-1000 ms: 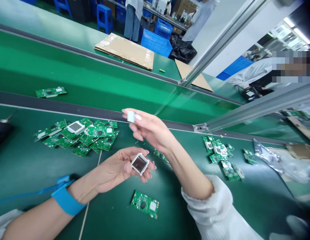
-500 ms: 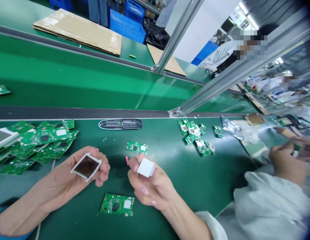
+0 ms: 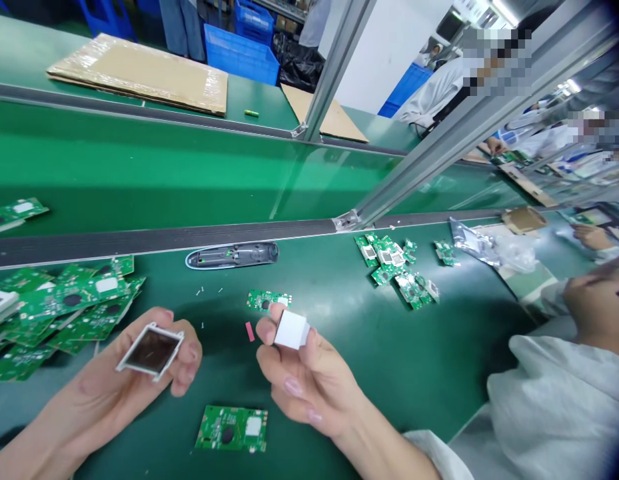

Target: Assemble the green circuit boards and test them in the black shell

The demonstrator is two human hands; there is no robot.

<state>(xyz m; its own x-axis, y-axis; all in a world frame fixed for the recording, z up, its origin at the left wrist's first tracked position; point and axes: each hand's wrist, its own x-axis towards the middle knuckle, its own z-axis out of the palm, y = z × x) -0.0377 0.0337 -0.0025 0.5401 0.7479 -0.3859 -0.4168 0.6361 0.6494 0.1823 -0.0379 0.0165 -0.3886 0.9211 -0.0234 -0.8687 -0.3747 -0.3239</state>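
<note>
My left hand (image 3: pixel 134 373) is closed round a small display frame (image 3: pixel 152 350) with a white rim and a dark middle. Pinched between the thumb and fingers of my right hand (image 3: pixel 309 383) is a white square piece (image 3: pixel 291 330), its flat face turned up. A green circuit board (image 3: pixel 232 429) lies on the table below and between my hands. Another circuit board (image 3: pixel 259 298) sits just behind my right fingertips, partly covered by them. Beside those fingers rests a small pink strip (image 3: pixel 250 331).
A pile of circuit boards (image 3: pixel 72 300) lies at the left, and smaller boards (image 3: pixel 386 257) are heaped at the right. A dark elongated housing (image 3: pixel 232 255) lies by the rail. At the far right is a co-worker's sleeve (image 3: pixel 554 393). A metal post (image 3: pixel 334 73) rises behind the rail.
The camera view has shifted a little. My left hand sits lower and further left in view, with the display frame tilted differently. My right hand still pinches the white piece.
</note>
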